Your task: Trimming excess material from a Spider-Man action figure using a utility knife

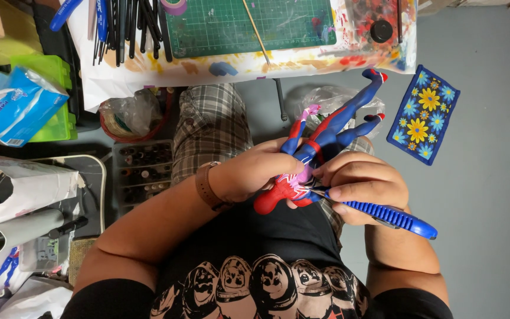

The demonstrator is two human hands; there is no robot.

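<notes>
A red-and-blue plastic action figure (320, 147) lies between both hands above the lap, legs pointing away. The left hand (255, 174) is wrapped closed around its torso. The right hand (361, 186) is clenched on a blue-handled craft knife (385, 215), tip touching the figure. A flowered blue pouch (423, 115) lies beyond the right hand.

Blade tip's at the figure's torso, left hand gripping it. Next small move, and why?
Probably a short, shallow stroke of the blue-handled knife away from the left hand. Its tip sits at the torso of the red and blue figure, the left hand's fingers close beside it; the right hand holds the handle.
</notes>
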